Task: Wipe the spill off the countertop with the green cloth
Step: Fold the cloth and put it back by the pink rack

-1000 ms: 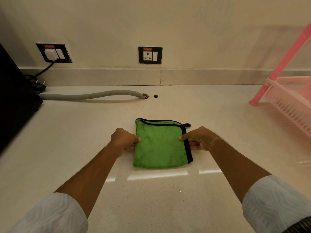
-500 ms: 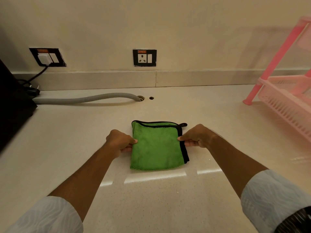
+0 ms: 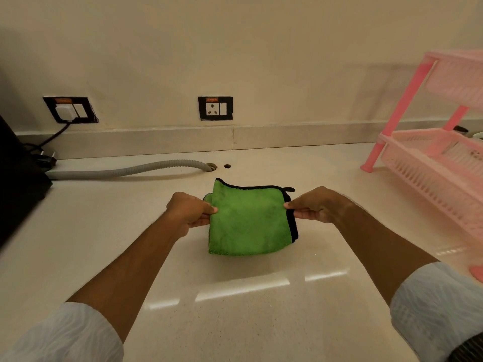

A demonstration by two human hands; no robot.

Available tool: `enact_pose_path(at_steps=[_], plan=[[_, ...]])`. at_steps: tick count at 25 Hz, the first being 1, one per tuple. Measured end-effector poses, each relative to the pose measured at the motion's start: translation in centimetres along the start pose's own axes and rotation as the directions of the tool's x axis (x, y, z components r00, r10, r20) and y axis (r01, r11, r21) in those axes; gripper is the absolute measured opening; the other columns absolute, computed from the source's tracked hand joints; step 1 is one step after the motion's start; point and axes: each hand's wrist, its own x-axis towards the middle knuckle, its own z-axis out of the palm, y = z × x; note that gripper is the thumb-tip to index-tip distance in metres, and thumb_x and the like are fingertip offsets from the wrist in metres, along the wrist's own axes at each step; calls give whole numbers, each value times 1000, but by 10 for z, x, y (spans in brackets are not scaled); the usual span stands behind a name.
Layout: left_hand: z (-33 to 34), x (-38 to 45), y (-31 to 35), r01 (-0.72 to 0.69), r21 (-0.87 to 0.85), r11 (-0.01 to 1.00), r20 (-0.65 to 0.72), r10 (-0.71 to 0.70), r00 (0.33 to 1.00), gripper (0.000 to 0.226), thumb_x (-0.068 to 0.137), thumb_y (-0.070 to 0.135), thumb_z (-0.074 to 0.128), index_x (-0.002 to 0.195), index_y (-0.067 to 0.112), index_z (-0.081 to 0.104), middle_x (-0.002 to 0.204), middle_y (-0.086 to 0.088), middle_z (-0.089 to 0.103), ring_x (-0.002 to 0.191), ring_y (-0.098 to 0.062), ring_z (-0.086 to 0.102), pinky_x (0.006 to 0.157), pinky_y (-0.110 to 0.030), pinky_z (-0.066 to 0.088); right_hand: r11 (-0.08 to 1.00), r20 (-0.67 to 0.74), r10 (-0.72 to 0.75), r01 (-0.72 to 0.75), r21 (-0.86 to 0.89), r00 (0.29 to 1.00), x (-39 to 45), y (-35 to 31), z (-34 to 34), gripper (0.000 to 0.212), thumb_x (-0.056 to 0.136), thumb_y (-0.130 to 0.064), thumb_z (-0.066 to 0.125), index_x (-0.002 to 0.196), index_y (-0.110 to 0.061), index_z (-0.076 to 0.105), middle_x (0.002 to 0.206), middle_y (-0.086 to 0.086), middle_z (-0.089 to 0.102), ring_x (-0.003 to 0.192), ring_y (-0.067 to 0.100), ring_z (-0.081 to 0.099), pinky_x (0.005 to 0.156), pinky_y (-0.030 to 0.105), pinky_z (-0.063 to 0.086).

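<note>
Fingers of both hands pinch the folded green microfibre cloth with black piping (image 3: 249,218), one hand at each side edge. Far left, a black appliance body (image 3: 15,184) stands at the frame edge, and behind it a black wall socket plate with a white plug (image 3: 70,110) feeds a dark cable down to the beige polished stone countertop (image 3: 104,231). A grey ribbed hose (image 3: 125,169) runs along the counter from beside the appliance to a round hole near the back wall. The left hand (image 3: 187,211) is closed on the cloth's left edge, thumb on top and fingers curled beneath. The cloth is held between the hands at the middle of the counter; its far edge looks raised, while its near edge hangs close to the surface, and whether it touches there cannot be told. Behind it on the wall sits a second black socket plate (image 3: 215,108). The right hand (image 3: 313,205) grips the cloth's black-trimmed right edge, thumb and fingertips pressed together on it. Pale sleeves cover both forearms near the bottom corners. Far right, a pink plastic two-tier slatted rack (image 3: 431,158) stands on the counter, well apart from the cloth.
</note>
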Motion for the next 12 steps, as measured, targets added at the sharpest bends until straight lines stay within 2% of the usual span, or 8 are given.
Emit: enact_pose_path(at_steps=[3, 8, 12], plan=[[15, -3, 24, -36, -4, 999, 29, 36, 999, 27, 68, -10, 78, 92, -11, 64, 88, -21, 73, 70, -26, 73, 49, -27, 59, 999, -4, -35, 35, 35, 999, -7, -18, -20, 18, 70, 12, 80, 82, 5, 67, 69, 12, 76, 60, 18, 74, 47, 21, 56], [56, -3, 67, -97, -7, 995, 67, 97, 993, 23, 71, -9, 77, 86, -3, 61, 87, -18, 72, 72, -25, 72, 53, -28, 61, 993, -15, -95, 95, 68, 995, -8, -50, -68, 20, 71, 11, 79, 85, 3, 68, 70, 10, 76, 61, 16, 74, 48, 21, 56], [106, 7, 97, -122, 8, 992, 88, 121, 989, 24, 70, -8, 78, 90, -9, 65, 86, -18, 73, 70, -23, 72, 51, -25, 59, 988, -33, -124, 126, 89, 992, 7, -74, -119, 21, 72, 12, 77, 85, 1, 65, 64, 9, 75, 56, 14, 72, 46, 20, 55]])
